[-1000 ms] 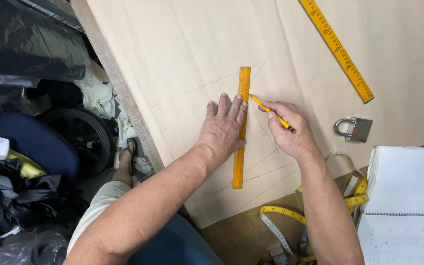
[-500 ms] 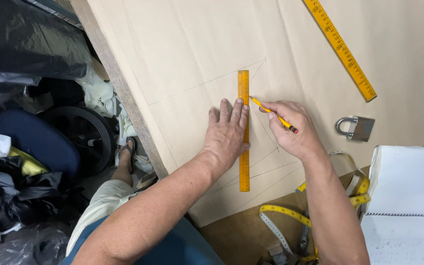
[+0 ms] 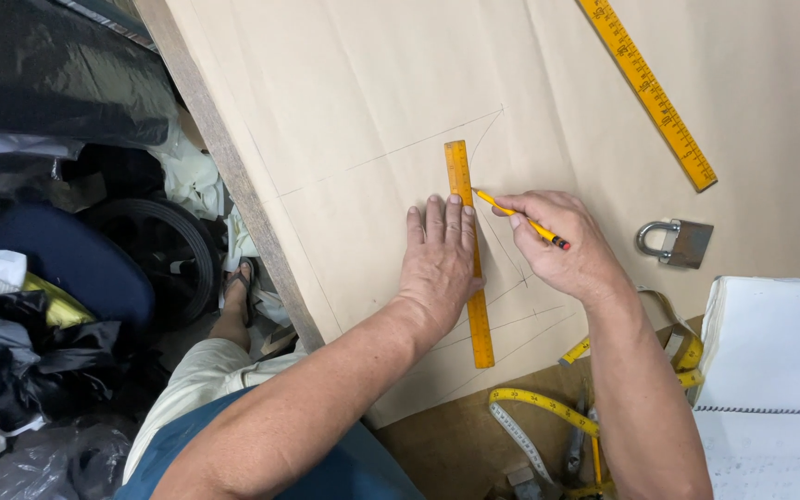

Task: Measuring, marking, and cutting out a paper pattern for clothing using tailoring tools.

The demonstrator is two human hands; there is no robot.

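- While the left hand [image 3: 439,264] lies flat, fingers spread, it presses the short orange plastic ruler [image 3: 469,252] down on the large sheet of tan pattern paper [image 3: 344,111] spread over the worktable; palm open, grasping nothing.
- Right hand [image 3: 562,243] is pinched around a yellow pencil [image 3: 520,218], its tip touching the ruler's right edge near the top.
- That ruler looks stiff, thin and light, likely to skid on smooth paper, so weight from above along its middle suits it better than a pinch.
- Paper looks thin and easily creased; faint pencil lines cross it around the ruler.
- Pencil: light, rigid, held near the middle of its barrel.
- Off to the upper right, a long orange measuring stick [image 3: 650,93] lies at an angle, well apart.
- Silver padlock [image 3: 678,243] rests on the paper just right of the pencil hand.
- Near the wrist: a white spiral notebook [image 3: 770,352] and a coiled yellow tape measure [image 3: 548,407], crowding the forearm's side.
- Wooden table edge [image 3: 233,176] runs left, with dark bags below.
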